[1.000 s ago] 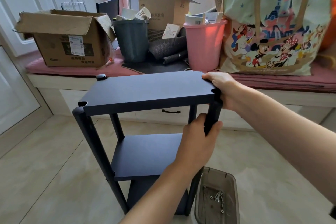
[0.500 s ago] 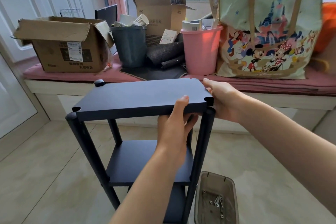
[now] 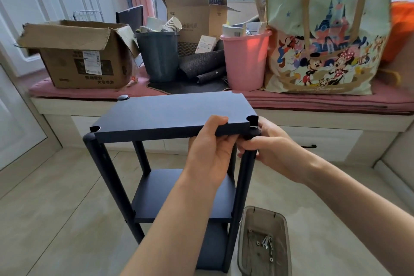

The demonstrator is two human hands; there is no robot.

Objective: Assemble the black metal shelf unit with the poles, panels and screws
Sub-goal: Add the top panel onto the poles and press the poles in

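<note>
on beige floor tiles [image 3: 56,219] beside a cluttered window bench [image 3: 313,105].

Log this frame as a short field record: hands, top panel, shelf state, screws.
left hand: grips front edge of the top panel, thumb on top
right hand: holds the top of the front right pole, just under the panel corner
top panel: sits on the poles; corner notch above the front right pole is open
shelf: upright on the floor, lower panels in place
screws: loose in the tray on the floor, right of the shelf
</note>
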